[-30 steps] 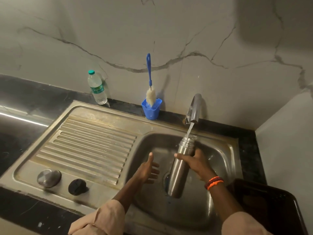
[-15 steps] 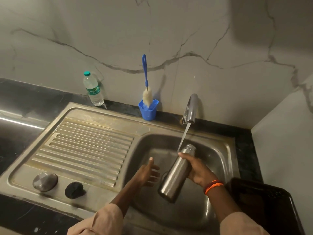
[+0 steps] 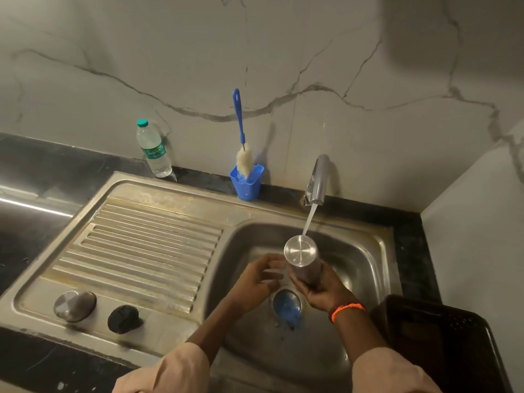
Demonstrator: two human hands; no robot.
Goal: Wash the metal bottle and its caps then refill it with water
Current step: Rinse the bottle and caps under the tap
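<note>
My right hand [image 3: 320,290] grips the metal bottle [image 3: 302,258] upside down over the sink basin [image 3: 365,259], its flat base turned up toward me. Water from the tap [image 3: 317,180] runs onto that base. Just left of the bottle, my left hand [image 3: 256,282] hovers with relaxed, slightly blurred fingers that hold nothing. A metal cap [image 3: 75,306] and a black cap [image 3: 123,319] lie on the drainboard's front edge.
A blue bottle brush [image 3: 241,137] stands in a blue cup [image 3: 246,182] at the wall. A plastic water bottle [image 3: 153,148] is on the black counter behind the drainboard. A dark tray [image 3: 442,344] sits right of the sink. The drain [image 3: 286,304] shows blue.
My right hand tipped the bottle from upright under the stream to mouth down, base up. My left hand moved closer to the bottle.
</note>
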